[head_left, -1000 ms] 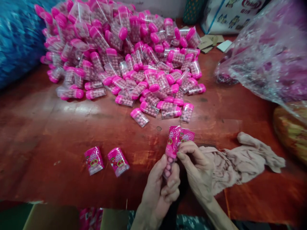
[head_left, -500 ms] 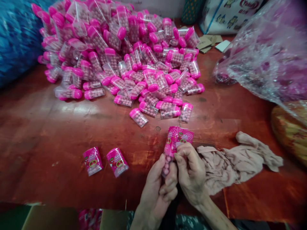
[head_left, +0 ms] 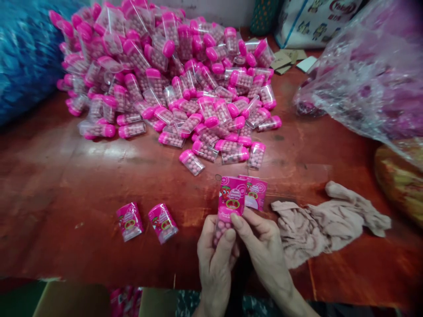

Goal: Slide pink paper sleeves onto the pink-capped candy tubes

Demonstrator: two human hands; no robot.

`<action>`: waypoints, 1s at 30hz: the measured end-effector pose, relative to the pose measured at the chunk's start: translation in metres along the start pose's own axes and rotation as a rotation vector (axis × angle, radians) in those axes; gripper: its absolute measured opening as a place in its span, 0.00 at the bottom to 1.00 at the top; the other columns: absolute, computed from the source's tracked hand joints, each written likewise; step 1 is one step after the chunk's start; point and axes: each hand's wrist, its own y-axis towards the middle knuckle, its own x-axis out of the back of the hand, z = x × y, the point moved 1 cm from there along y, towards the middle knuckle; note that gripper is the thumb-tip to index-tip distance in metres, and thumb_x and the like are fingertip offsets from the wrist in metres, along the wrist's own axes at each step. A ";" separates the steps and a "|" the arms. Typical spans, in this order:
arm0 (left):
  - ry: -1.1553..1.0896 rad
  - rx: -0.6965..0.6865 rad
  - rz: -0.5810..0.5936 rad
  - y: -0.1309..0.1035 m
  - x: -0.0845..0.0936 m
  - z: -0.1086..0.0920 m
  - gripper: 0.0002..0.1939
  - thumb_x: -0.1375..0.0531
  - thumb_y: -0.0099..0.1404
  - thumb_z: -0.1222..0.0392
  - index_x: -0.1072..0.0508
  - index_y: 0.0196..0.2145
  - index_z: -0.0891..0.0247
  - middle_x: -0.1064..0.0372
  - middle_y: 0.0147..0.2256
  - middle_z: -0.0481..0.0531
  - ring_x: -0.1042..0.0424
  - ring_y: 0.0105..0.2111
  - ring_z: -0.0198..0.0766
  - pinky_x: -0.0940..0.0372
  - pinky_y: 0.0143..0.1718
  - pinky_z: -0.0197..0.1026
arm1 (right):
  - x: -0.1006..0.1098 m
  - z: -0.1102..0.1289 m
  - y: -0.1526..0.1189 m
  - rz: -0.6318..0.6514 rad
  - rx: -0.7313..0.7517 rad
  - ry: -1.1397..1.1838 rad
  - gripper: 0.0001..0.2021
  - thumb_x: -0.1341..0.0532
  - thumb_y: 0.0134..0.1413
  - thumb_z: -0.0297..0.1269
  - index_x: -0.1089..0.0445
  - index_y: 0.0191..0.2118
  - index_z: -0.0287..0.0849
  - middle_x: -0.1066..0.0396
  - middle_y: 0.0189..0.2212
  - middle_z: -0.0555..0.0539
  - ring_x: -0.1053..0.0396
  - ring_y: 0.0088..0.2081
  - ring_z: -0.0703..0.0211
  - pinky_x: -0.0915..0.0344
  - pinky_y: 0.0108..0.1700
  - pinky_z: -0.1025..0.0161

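Observation:
My left hand [head_left: 213, 264] grips a small clear candy box [head_left: 219, 231] of round pink candies. A printed pink sleeve [head_left: 231, 193] sits over the box's upper end, and the candies show below it. My right hand [head_left: 266, 244] pinches the sleeve's lower edge at the side of the box. Another printed pink sleeve [head_left: 257, 189] shows just behind, partly hidden by the held one and my right fingers; whether it lies on the table I cannot tell. To the left lie two candy packs [head_left: 130, 221] with printed sleeves round them.
A big pile of pink-capped candy boxes [head_left: 185, 105] covers the back of the red-brown table [head_left: 66, 176]. A crumpled beige cloth [head_left: 327, 224] lies at right, below a clear plastic bag [head_left: 363, 88]. A blue bag [head_left: 26, 66] stands at far left, card pieces [head_left: 287, 59] at the back.
The held box has turned so the sleeve's printed front faces me. My right hand has shifted from above the sleeve to its lower edge, and the sleeve behind shows more.

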 end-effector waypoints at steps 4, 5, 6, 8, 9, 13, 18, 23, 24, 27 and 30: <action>-0.045 -0.022 -0.132 -0.003 0.004 0.004 0.12 0.35 0.52 0.54 0.31 0.30 0.62 0.38 0.23 0.43 0.37 0.21 0.26 0.39 0.22 0.27 | -0.011 -0.004 -0.005 0.038 0.097 -0.032 0.07 0.42 0.56 0.34 0.27 0.38 0.44 0.26 0.33 0.50 0.30 0.35 0.61 0.34 0.37 0.68; -0.039 -0.025 -0.170 -0.003 0.006 0.003 0.13 0.36 0.52 0.51 0.31 0.31 0.62 0.36 0.24 0.44 0.35 0.22 0.28 0.37 0.24 0.29 | -0.013 -0.006 -0.007 0.033 0.132 -0.065 0.07 0.42 0.56 0.33 0.27 0.38 0.44 0.27 0.34 0.50 0.30 0.36 0.61 0.34 0.38 0.68; -0.015 -0.030 -0.214 -0.003 0.006 0.001 0.15 0.37 0.52 0.49 0.30 0.32 0.62 0.33 0.26 0.46 0.33 0.24 0.31 0.35 0.26 0.32 | -0.016 -0.008 -0.009 0.022 0.172 -0.105 0.07 0.42 0.55 0.32 0.28 0.39 0.44 0.27 0.35 0.50 0.30 0.37 0.61 0.34 0.39 0.68; 0.090 -0.048 -0.295 0.000 0.007 -0.004 0.19 0.40 0.54 0.45 0.29 0.35 0.63 0.30 0.31 0.51 0.30 0.30 0.36 0.33 0.32 0.36 | -0.019 -0.013 -0.013 -0.025 0.240 -0.193 0.08 0.42 0.53 0.31 0.30 0.40 0.44 0.28 0.36 0.49 0.30 0.38 0.60 0.34 0.40 0.67; 0.162 -0.058 -0.309 0.001 0.006 -0.007 0.20 0.42 0.55 0.43 0.29 0.35 0.64 0.29 0.33 0.53 0.29 0.32 0.38 0.32 0.33 0.38 | -0.020 -0.015 -0.015 -0.055 0.261 -0.232 0.08 0.42 0.53 0.31 0.31 0.40 0.43 0.28 0.37 0.48 0.31 0.39 0.60 0.34 0.40 0.67; 0.440 -0.145 -0.143 0.006 0.003 -0.016 0.16 0.44 0.59 0.49 0.29 0.35 0.65 0.28 0.33 0.55 0.29 0.32 0.40 0.33 0.33 0.39 | -0.019 -0.017 -0.017 -0.091 0.237 -0.278 0.11 0.47 0.57 0.32 0.38 0.47 0.42 0.29 0.39 0.46 0.30 0.38 0.60 0.32 0.39 0.66; 0.698 -0.705 -0.227 0.002 0.010 -0.019 0.13 0.37 0.54 0.66 0.29 0.38 0.58 0.29 0.35 0.49 0.30 0.36 0.39 0.35 0.40 0.40 | -0.010 -0.006 -0.009 -0.115 0.293 -0.345 0.06 0.48 0.57 0.28 0.40 0.41 0.42 0.31 0.27 0.51 0.30 0.26 0.63 0.33 0.29 0.69; 0.900 -1.049 -0.176 -0.003 0.008 -0.021 0.22 0.36 0.49 0.74 0.26 0.40 0.52 0.28 0.36 0.48 0.31 0.37 0.41 0.37 0.44 0.44 | -0.005 -0.002 -0.009 -0.141 0.450 -0.561 0.10 0.51 0.57 0.26 0.40 0.43 0.41 0.30 0.28 0.47 0.30 0.27 0.60 0.32 0.28 0.68; 0.905 -1.039 -0.154 -0.002 0.006 -0.022 0.22 0.36 0.50 0.74 0.26 0.40 0.53 0.28 0.36 0.48 0.31 0.37 0.41 0.37 0.42 0.44 | -0.005 -0.002 -0.010 -0.146 0.508 -0.617 0.11 0.51 0.57 0.25 0.40 0.45 0.40 0.29 0.31 0.45 0.29 0.30 0.59 0.31 0.31 0.66; 0.882 -0.963 -0.137 0.001 -0.002 -0.027 0.15 0.38 0.53 0.72 0.26 0.37 0.56 0.29 0.33 0.48 0.31 0.35 0.38 0.36 0.38 0.41 | -0.004 -0.006 -0.012 -0.173 0.646 -0.781 0.16 0.53 0.58 0.24 0.43 0.52 0.36 0.29 0.36 0.40 0.29 0.38 0.52 0.29 0.36 0.59; 0.806 -0.877 -0.174 0.006 -0.005 -0.033 0.07 0.38 0.55 0.69 0.26 0.31 0.59 0.30 0.29 0.46 0.31 0.31 0.35 0.35 0.34 0.37 | -0.001 -0.011 -0.012 -0.156 0.666 -0.825 0.21 0.52 0.58 0.24 0.46 0.57 0.36 0.31 0.33 0.41 0.30 0.37 0.51 0.29 0.35 0.58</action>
